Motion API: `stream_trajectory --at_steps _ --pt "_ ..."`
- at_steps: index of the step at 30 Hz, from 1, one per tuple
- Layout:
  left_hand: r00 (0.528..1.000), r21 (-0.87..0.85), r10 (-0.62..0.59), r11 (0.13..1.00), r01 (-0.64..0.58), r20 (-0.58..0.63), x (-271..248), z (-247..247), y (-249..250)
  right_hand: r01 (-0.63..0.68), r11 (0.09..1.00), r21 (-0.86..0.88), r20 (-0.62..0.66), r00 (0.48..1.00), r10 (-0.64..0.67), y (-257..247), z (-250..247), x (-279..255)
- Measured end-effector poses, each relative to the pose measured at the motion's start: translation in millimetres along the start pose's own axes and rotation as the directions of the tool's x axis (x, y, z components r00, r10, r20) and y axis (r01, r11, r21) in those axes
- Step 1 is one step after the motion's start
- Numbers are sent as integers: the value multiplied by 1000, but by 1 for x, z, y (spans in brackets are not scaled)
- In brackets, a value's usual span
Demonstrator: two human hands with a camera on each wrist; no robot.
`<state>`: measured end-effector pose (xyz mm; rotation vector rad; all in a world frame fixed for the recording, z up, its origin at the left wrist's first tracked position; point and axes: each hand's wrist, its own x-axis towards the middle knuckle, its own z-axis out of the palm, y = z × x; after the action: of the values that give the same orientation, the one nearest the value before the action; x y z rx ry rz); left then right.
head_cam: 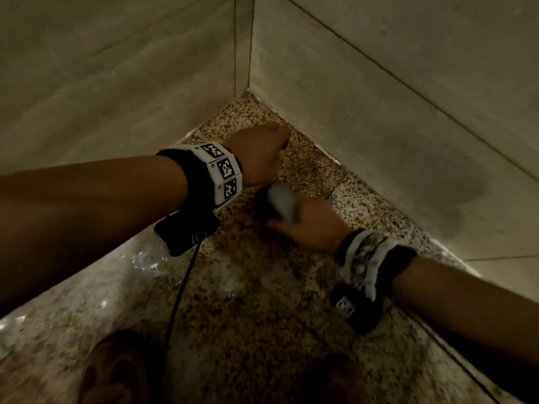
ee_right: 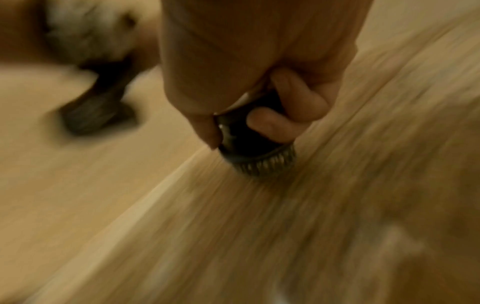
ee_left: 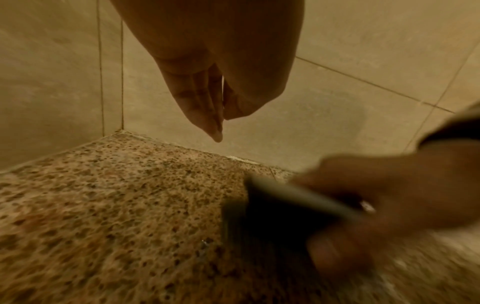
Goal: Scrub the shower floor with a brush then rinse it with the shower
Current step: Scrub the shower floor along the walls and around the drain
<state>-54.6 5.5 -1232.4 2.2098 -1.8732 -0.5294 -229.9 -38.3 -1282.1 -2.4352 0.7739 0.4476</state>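
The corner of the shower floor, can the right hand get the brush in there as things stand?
Probably yes: the right hand grips the brush near the corner, with bare floor between; the left hand hangs above.

A home shower stall is shown. Beige tiled walls [head_cam: 379, 83] are met by a wet speckled granite floor [head_cam: 262, 301].

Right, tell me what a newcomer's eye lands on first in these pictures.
First, the right hand gripping a dark scrub brush, bristles down on the speckled granite floor beside the tiled wall. Next, the left hand hanging empty above the corner, fingers straight. Both wrists wear black-and-white marker bands.
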Motion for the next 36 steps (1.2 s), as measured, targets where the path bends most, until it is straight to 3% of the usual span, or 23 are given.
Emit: stream_trajectory --at_steps 2,4,5,7,9,12,14,15,17,19,21,24,26,28,30,33,34,36 --pt "1000 -2 4 1000 -4 -5 -2 2 -4 -206 977 46 -206 956 211 36 -27 18" --pt "1000 5 1 1000 -1 21 -4 6 -7 -413 911 0 -244 883 401 61 -32 26" --pt "999 7 4 1000 -4 33 -6 7 -8 -450 893 9 -241 866 439 63 -26 25" --pt "999 5 13 1000 -13 45 -8 12 -6 -367 930 33 -221 904 365 46 -1 14" --pt "999 13 7 1000 -8 54 -8 14 -3 -153 988 -25 -129 980 149 11 32 -5" --pt "995 37 7 999 -11 101 -5 15 4 -16 1000 0 69 998 16 -40 55 -30" --pt "994 37 11 999 -15 105 -2 15 7 -22 993 118 187 982 -1 -50 50 -30" --pt "996 33 16 999 -19 93 -1 14 8 -26 985 168 184 983 -5 -44 44 -26" --pt "997 17 26 999 -28 73 0 14 9 -46 976 213 56 998 34 -21 25 -16" --pt "997 15 33 999 -34 66 -2 14 9 -138 985 106 -80 986 147 14 -3 -10" --pt "997 17 42 999 -44 68 -5 14 6 -309 949 -67 -158 942 296 48 -27 -9" --pt "996 18 41 999 -43 82 -8 15 3 -416 898 -144 -165 905 393 65 -29 -21" --pt "997 23 35 999 -36 71 -7 14 2 -306 940 -151 -133 949 287 40 -4 -32" --pt "997 27 25 999 -27 76 -4 13 4 -77 976 -202 -30 997 72 4 24 -43" --pt "995 44 28 999 -32 95 -2 13 8 101 979 -176 146 986 -75 -32 36 -49" --pt "993 54 51 997 -57 104 2 13 17 58 996 62 391 917 -78 -51 37 -39" --pt "994 54 53 997 -59 100 3 13 19 26 994 108 369 927 -65 -49 33 -34" --pt "995 38 59 997 -62 78 5 11 19 -9 997 82 204 979 -8 -33 19 -25"
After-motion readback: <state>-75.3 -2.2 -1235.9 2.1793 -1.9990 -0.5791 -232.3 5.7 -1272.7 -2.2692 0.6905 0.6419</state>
